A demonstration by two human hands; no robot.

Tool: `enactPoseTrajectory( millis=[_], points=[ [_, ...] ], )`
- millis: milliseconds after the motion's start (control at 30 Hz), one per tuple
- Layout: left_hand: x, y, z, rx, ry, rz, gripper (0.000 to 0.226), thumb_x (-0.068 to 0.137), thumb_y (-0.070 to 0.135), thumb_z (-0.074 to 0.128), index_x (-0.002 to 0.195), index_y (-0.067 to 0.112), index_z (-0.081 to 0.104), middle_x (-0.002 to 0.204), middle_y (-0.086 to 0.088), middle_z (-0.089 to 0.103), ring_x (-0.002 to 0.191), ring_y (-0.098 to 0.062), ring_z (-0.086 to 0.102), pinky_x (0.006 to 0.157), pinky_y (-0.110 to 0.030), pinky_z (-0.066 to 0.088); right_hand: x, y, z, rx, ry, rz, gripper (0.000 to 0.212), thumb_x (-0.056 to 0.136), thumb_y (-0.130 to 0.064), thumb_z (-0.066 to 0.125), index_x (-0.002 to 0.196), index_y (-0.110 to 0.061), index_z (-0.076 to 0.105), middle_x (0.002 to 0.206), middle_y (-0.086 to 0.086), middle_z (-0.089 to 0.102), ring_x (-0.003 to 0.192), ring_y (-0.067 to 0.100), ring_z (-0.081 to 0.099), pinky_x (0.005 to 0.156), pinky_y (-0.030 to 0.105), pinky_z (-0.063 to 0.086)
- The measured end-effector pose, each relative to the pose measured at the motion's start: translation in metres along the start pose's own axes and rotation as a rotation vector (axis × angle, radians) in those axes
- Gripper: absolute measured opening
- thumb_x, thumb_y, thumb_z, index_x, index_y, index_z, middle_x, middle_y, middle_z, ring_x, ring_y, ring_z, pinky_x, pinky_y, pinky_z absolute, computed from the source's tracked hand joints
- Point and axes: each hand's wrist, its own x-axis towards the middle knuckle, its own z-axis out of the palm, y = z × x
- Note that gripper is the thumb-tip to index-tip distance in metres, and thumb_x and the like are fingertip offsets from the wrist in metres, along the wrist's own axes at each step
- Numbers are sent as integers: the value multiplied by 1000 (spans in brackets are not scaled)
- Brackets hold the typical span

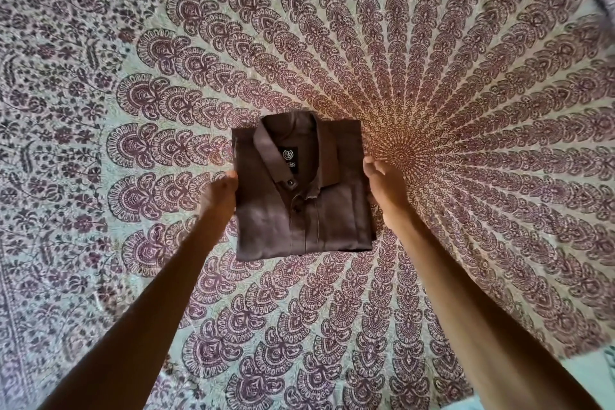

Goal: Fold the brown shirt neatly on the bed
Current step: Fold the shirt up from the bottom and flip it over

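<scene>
Lying flat on the patterned bed (466,76), squarely between the two hands: the brown shirt (301,186), folded to a compact rectangle, collar at the far end, long axis running away from the body. Pressing against its left edge, the left hand (219,191); against its right edge, the right hand (382,181), equally near. Fingertips tucked out of sight, so grip closure impossible to tell
</scene>
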Motion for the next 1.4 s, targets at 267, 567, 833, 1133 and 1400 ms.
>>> enactPoseTrajectory(
  millis=[267, 567, 833, 1133, 1400],
  points=[
    [-17, 22, 6, -31, -24, 80, 35, 88, 50, 60, 92, 17, 69, 84, -9, 68, 82, -28, 66, 80, -46, 57, 27, -39, 19, 43, -90, -64, 24, 83, -29, 72, 95, -8, 74, 81, 7, 70, 74, 19, 64, 60, 27, 45],
    [-8, 23, 6, -214, 35, -84, 39, 97, 43, 40, 81, 14, 60, 93, -14, 64, 85, -28, 61, 73, -37, 53, 23, -23, 8, 164, -122, 67, 56, 95, -46, 49, 116, 5, 59, 92, 26, 64, 87, 37, 64, 72, 39, 50],
    [-21, -3, 4, -239, -56, -113, 32, 85, 42, 56, 87, 11, 64, 91, -14, 62, 83, -26, 57, 67, -37, 50, -9, -8, 2, 56, -112, -15, 33, 75, -40, 74, 82, -8, 73, 82, 9, 72, 77, 22, 66, 67, 35, 47],
    [-8, 16, 9, -170, -47, 33, 49, 81, 59, 53, 77, 12, 65, 84, -15, 66, 84, -25, 61, 73, -32, 52, 53, -50, 31, 269, -155, 224, 28, 87, -22, 65, 105, -1, 65, 111, 14, 67, 104, 29, 63, 92, 40, 51],
    [8, 20, 9, -257, 35, -63, 45, 83, 59, 47, 84, 18, 65, 106, -12, 67, 99, -29, 62, 92, -51, 51, 42, -48, 22, 224, -39, -60, 22, 92, -38, 61, 78, -20, 64, 73, -2, 60, 68, 9, 54, 57, 21, 40]
  ],
)
